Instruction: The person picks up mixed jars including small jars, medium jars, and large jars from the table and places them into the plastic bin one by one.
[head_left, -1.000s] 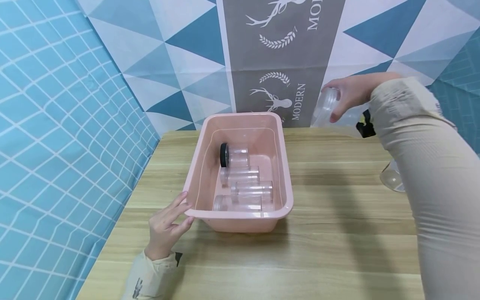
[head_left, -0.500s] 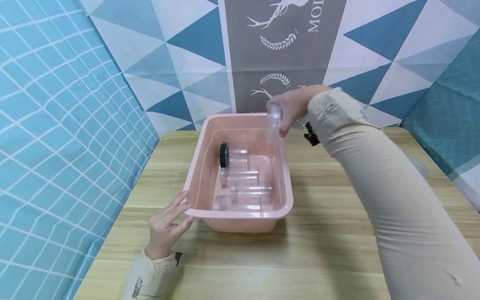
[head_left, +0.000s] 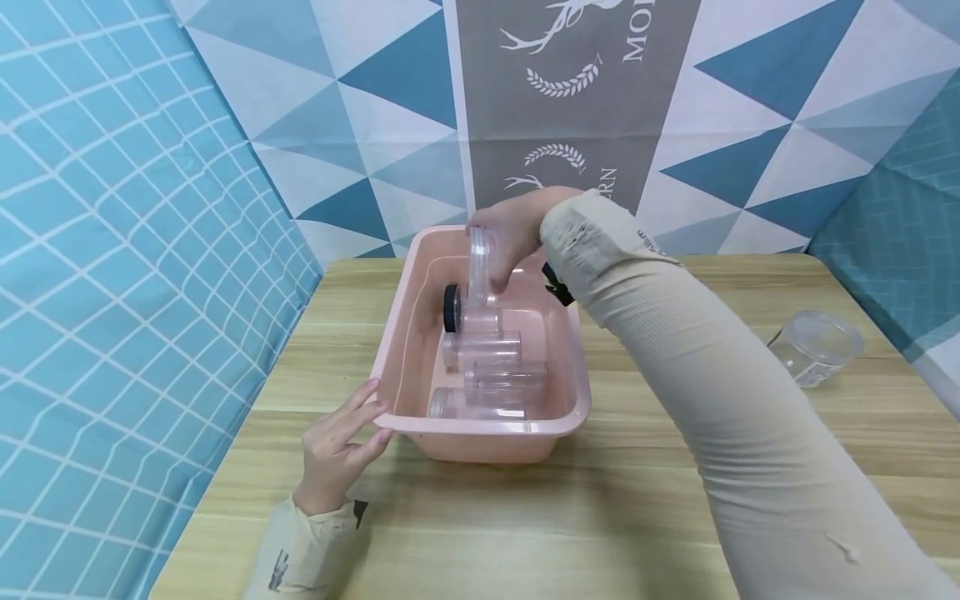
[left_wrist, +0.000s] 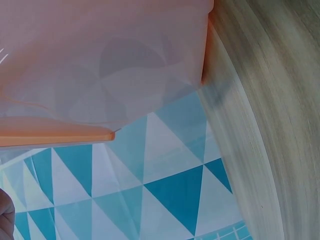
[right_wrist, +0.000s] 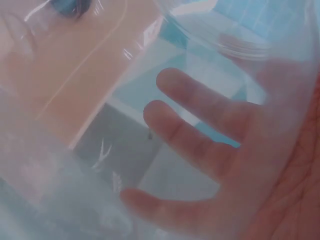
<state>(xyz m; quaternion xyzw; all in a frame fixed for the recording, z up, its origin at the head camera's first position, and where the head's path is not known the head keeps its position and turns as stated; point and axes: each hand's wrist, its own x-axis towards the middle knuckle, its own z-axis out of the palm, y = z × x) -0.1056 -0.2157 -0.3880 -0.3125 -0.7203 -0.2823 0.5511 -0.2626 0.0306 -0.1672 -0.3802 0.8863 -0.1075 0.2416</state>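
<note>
A pink plastic basin (head_left: 480, 428) stands on the table with several clear jars (head_left: 483, 348) lying on their sides in it. At the back, one of these jars has a black lid (head_left: 452, 308). My right hand (head_left: 517, 229) grips another clear jar (head_left: 478, 267) above the back of the basin, just over the black-lidded one. Its fingers (right_wrist: 192, 145) show through the clear wall in the right wrist view. My left hand (head_left: 337, 450) rests its nearly straight fingertips and thumb at the basin's front left corner.
A clear jar (head_left: 816, 346) sits on the wood table (head_left: 645, 517) at the right, beyond my right forearm. Patterned cloth (head_left: 405, 100) hangs behind the table, and blue checked cloth (head_left: 135, 250) lines the left side.
My right hand has carried the clear jar leftward and down, from the right of the basin to inside its back part. The left hand has stayed at the corner.
</note>
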